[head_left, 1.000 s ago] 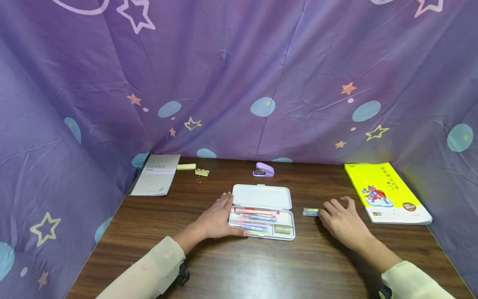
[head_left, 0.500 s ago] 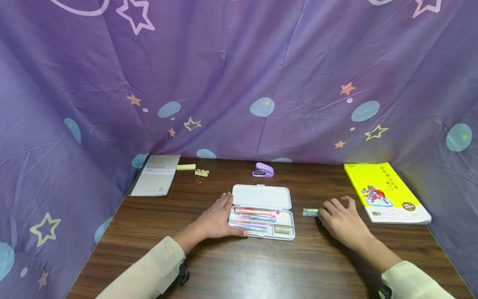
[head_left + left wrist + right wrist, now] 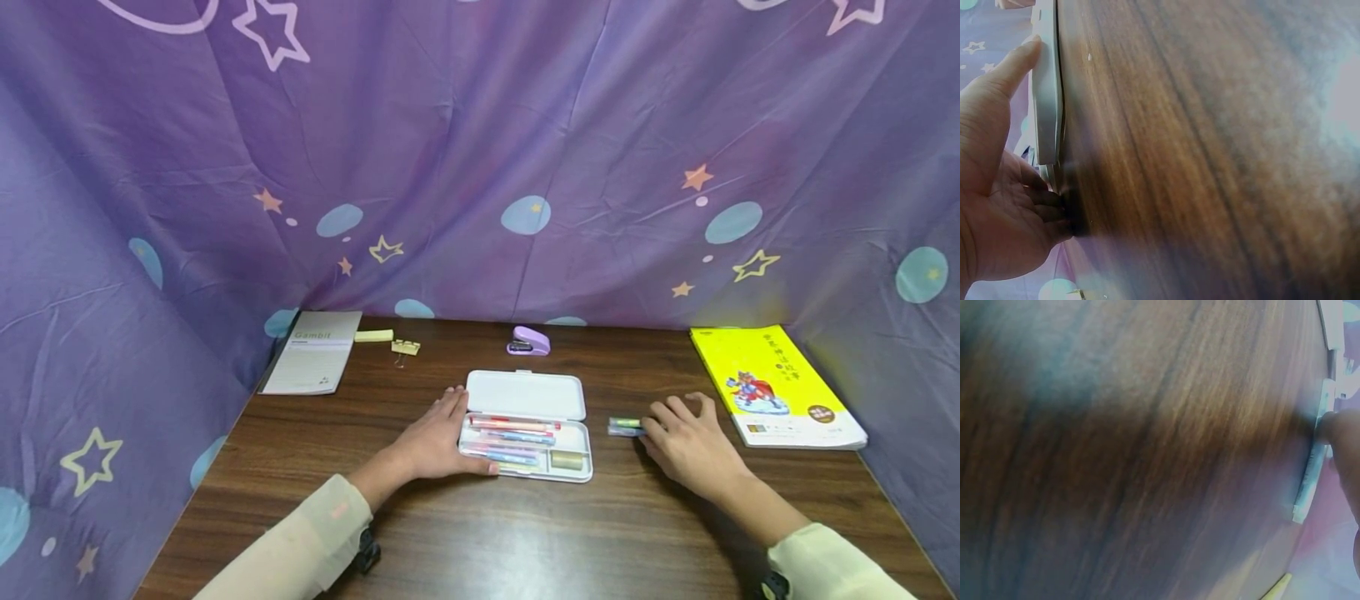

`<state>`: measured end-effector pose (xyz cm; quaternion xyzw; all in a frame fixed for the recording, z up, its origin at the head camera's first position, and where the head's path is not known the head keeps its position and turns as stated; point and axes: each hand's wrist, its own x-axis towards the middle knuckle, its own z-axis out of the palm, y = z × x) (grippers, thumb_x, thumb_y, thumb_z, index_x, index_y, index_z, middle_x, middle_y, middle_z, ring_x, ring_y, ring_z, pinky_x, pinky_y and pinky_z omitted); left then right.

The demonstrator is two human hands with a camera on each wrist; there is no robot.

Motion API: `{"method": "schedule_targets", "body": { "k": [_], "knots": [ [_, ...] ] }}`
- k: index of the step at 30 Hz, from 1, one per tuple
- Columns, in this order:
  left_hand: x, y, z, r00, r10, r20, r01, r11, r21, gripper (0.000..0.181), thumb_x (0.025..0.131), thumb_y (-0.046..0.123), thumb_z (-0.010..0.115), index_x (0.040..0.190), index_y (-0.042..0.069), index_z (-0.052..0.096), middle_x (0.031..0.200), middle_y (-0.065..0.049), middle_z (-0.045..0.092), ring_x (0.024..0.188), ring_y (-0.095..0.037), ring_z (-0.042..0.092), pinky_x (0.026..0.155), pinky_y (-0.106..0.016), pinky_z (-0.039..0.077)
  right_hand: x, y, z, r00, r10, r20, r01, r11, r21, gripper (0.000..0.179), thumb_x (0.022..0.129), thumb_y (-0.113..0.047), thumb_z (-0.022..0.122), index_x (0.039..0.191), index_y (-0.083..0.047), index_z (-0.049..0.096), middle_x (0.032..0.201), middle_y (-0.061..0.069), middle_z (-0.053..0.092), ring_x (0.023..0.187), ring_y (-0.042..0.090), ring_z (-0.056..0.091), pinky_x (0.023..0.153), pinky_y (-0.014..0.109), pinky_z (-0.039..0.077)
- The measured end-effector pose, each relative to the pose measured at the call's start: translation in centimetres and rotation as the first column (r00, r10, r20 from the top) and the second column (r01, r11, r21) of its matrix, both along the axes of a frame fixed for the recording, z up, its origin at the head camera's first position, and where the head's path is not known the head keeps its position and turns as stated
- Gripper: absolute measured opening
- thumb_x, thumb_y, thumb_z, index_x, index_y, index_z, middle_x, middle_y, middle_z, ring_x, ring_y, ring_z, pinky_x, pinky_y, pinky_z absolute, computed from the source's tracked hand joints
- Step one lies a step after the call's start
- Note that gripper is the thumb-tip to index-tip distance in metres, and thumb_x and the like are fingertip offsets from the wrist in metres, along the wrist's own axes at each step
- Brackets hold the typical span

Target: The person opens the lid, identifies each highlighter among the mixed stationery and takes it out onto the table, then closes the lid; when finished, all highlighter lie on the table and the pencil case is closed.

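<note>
A white pencil case lies with its lid folded back in the head view. Pens and a gold-coloured block are inside. My left hand rests against the case's left end, fingers extended along its side and thumb along the front edge. To the right of the case, my right hand pinches a slim green and blue-grey pen-like item on the table. In the right wrist view, the thumb touches this long pale item; its exact kind is unclear.
At the back left lie a grey notebook, a pale yellow bar and a yellow binder clip. A purple stapler stands behind the case. A yellow book lies at right. Purple curtains surround the table.
The slim item in my right hand appears slightly turned, its green and blue-grey parts now more distinct. Both hands and the pencil case have stayed almost still.
</note>
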<state>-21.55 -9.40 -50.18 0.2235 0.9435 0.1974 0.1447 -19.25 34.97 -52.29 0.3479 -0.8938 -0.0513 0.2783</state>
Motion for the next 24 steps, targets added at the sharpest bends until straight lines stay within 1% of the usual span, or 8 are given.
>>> {"method": "schedule_targets", "body": {
  "k": [2,4,7,11,18,19,20,24],
  "knots": [
    [0.0,0.0,-0.1,1.0,0.001,-0.001,-0.001,1.0,0.0,0.142,0.084,0.082,0.078,0.175,-0.005,0.013,0.185,-0.025,0.012,0.174,-0.038,0.012,0.142,-0.047,0.019,-0.1,-0.1,0.1,1.0,-0.001,0.001,0.001,1.0,-0.003,0.041,0.112,-0.034,0.048,0.101,-0.003,0.073,0.102,0.014,0.069,0.095,0.038,0.063,0.091,0.077,0.047],
    [-0.1,-0.1,-0.1,1.0,0.002,-0.003,-0.002,1.0,0.001,0.142,0.084,0.082,0.078,0.175,-0.005,0.013,0.185,-0.025,0.012,0.174,-0.038,0.012,0.142,-0.047,0.019,-0.1,-0.4,0.3,1.0,0.0,0.006,0.0,1.0,-0.006,0.034,0.107,-0.033,0.059,0.102,-0.003,0.074,0.101,0.014,0.068,0.095,0.037,0.062,0.092,0.077,0.047],
    [-0.1,-0.1,-0.2,1.0,0.003,-0.004,-0.003,1.0,0.002,0.142,0.084,0.083,0.078,0.175,-0.005,0.013,0.185,-0.025,0.012,0.174,-0.038,0.012,0.142,-0.046,0.019,-0.2,-1.0,0.6,1.0,0.006,0.011,-0.006,1.0,-0.005,0.026,0.095,-0.029,0.076,0.102,-0.004,0.075,0.1,0.012,0.067,0.095,0.036,0.062,0.091,0.077,0.048],
    [-0.1,-0.1,-0.2,1.0,0.002,-0.003,-0.002,1.0,0.001,0.142,0.084,0.083,0.077,0.175,-0.004,0.013,0.185,-0.024,0.012,0.174,-0.038,0.011,0.142,-0.046,0.019,-0.4,-2.4,1.1,1.0,0.025,0.009,-0.025,1.0,-0.011,0.033,0.082,-0.027,0.09,0.103,-0.005,0.076,0.099,0.011,0.067,0.094,0.035,0.063,0.09,0.076,0.049],
    [-0.2,-0.2,-0.3,1.0,-0.004,-0.003,0.004,1.0,-0.005,0.142,0.084,0.085,0.076,0.175,-0.003,0.012,0.185,-0.023,0.011,0.174,-0.037,0.01,0.142,-0.046,0.018,-1.2,-5.8,1.5,0.997,0.071,0.02,-0.069,0.996,-0.054,0.025,0.092,-0.028,0.085,0.103,-0.008,0.076,0.097,0.008,0.067,0.094,0.032,0.064,0.091,0.074,0.049],
    [-0.2,-0.2,-0.3,1.0,-0.006,-0.003,0.006,1.0,-0.006,0.142,0.084,0.085,0.075,0.175,-0.003,0.012,0.185,-0.023,0.011,0.174,-0.037,0.01,0.142,-0.047,0.018,-1.4,-6.4,1.6,0.997,0.074,0.021,-0.073,0.996,-0.058,0.025,0.092,-0.029,0.086,0.103,-0.009,0.077,0.098,0.007,0.068,0.094,0.032,0.064,0.091,0.074,0.049],
    [-0.2,-0.2,-0.3,1.0,-0.008,-0.002,0.008,1.0,-0.007,0.142,0.085,0.085,0.075,0.175,-0.004,0.012,0.185,-0.024,0.011,0.174,-0.037,0.011,0.142,-0.047,0.018,-1.5,-7.1,1.6,0.997,0.08,0.018,-0.079,0.995,-0.063,0.029,0.086,-0.027,0.091,0.103,-0.008,0.077,0.098,0.007,0.068,0.094,0.032,0.064,0.091,0.073,0.05],
    [-0.2,-0.2,-0.3,1.0,-0.013,0.001,0.013,1.0,-0.01,0.142,0.085,0.086,0.074,0.175,-0.004,0.012,0.185,-0.024,0.01,0.174,-0.038,0.011,0.142,-0.047,0.018,-1.9,-9.4,1.7,0.994,0.105,0.011,-0.104,0.992,-0.077,0.029,0.086,-0.029,0.091,0.104,-0.01,0.077,0.098,0.006,0.069,0.094,0.03,0.064,0.091,0.07,0.051]
  ]
}}
